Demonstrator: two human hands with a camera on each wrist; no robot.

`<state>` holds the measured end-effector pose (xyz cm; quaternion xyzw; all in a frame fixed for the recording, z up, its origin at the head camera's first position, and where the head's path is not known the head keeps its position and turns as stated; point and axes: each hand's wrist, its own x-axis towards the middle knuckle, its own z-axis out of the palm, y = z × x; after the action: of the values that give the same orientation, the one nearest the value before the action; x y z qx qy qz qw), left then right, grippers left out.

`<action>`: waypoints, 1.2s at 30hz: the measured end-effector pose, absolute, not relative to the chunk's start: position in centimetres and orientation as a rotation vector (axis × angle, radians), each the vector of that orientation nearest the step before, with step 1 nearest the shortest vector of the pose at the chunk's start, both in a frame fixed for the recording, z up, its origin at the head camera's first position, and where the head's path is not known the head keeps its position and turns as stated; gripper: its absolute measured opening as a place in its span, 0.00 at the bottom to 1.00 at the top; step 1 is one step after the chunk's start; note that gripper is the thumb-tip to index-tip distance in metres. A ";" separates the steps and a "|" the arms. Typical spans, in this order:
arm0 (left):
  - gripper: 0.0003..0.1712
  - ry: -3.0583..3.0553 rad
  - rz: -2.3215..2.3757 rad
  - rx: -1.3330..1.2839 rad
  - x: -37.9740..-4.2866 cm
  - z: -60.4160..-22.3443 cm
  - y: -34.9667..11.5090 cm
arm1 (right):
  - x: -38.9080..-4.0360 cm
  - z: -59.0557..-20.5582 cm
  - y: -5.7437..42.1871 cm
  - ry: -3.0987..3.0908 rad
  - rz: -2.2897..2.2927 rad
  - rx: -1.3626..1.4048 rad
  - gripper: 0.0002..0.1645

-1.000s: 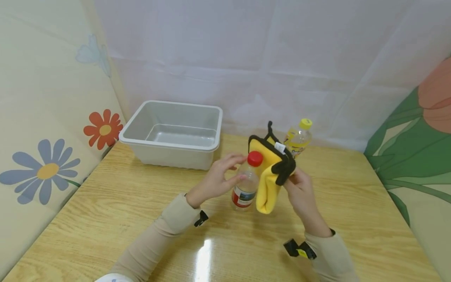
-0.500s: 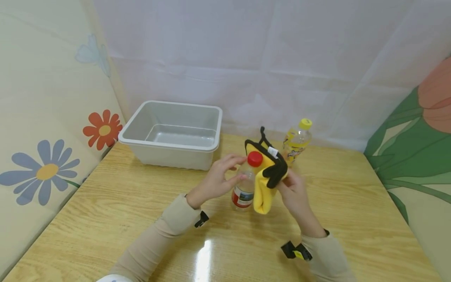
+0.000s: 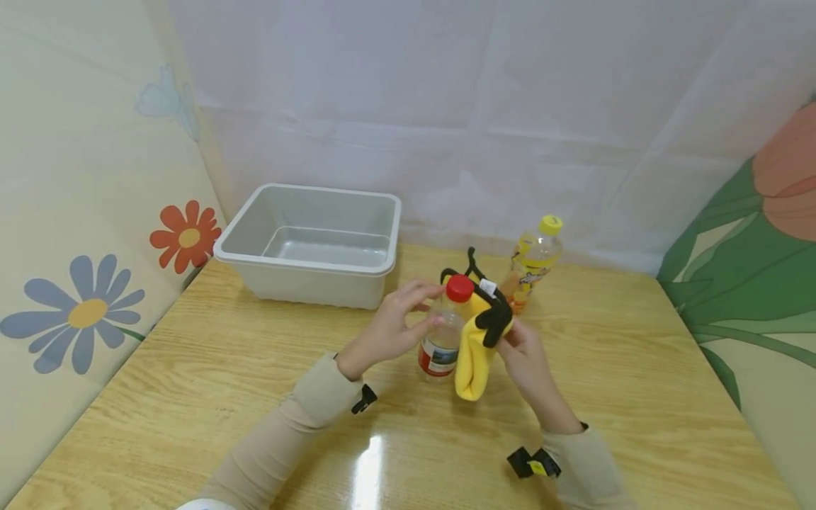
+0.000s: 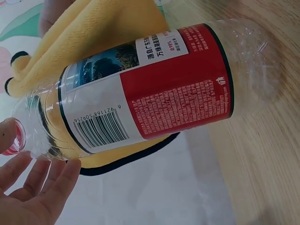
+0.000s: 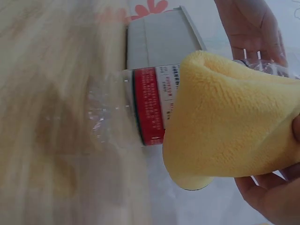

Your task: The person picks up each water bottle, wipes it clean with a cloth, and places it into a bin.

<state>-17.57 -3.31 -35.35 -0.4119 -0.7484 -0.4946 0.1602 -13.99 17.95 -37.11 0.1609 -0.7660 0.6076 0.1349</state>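
Observation:
A clear plastic bottle (image 3: pixel 438 356) with a red cap and a red-and-white label stands upright on the table. My left hand (image 3: pixel 397 322) holds it around the neck and shoulder, thumb near the cap in the left wrist view. Between the thumb and fingers of my right hand (image 3: pixel 529 361) is a folded yellow cloth (image 3: pixel 473 358) with black edging and a white tag. The cloth is against or very close to the bottle's right side. In the right wrist view, the fluffy cloth (image 5: pixel 229 117) covers part of the bottle's label (image 5: pixel 149 105).
Behind the right hand stands another bottle (image 3: pixel 534 263) with a yellow cap and yellow label. A grey plastic basin (image 3: pixel 312 282) sits at the back left of the wooden table (image 3: pixel 210 375). White sheeting (image 3: pixel 446 142) hangs behind the table, with flower-printed cloth at both sides.
My right hand has shifted left and a little toward me with the cloth, showing more of the yellow-capped bottle. The left hand and the red-capped bottle have hardly moved.

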 end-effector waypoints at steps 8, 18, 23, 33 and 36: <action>0.23 -2.105 -1.430 -1.185 -17.5 -35.6 -3.3 | -13.9 -39.1 18.2 -2.314 1.821 0.408 0.11; 0.23 -2.088 -1.482 -1.179 -17.3 -35.8 -3.3 | -13.7 -40.8 18.1 -2.429 1.824 0.293 0.12; 0.23 -2.109 -1.500 -1.147 -17.1 -35.8 -3.0 | -13.4 -40.8 18.2 -2.413 1.806 0.334 0.13; 0.28 -2.148 -1.426 -1.049 -17.0 -35.9 -2.2 | -12.7 -40.3 19.1 -2.343 1.758 0.317 0.12; 0.29 -2.142 -1.428 -1.049 -17.1 -35.9 -2.3 | -12.6 -39.9 19.6 -2.322 1.744 0.328 0.12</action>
<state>-17.06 -2.26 -35.93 -0.3711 -0.7580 -0.5053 0.1802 -12.59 19.60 -39.88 0.1117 -0.7898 0.5931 0.1095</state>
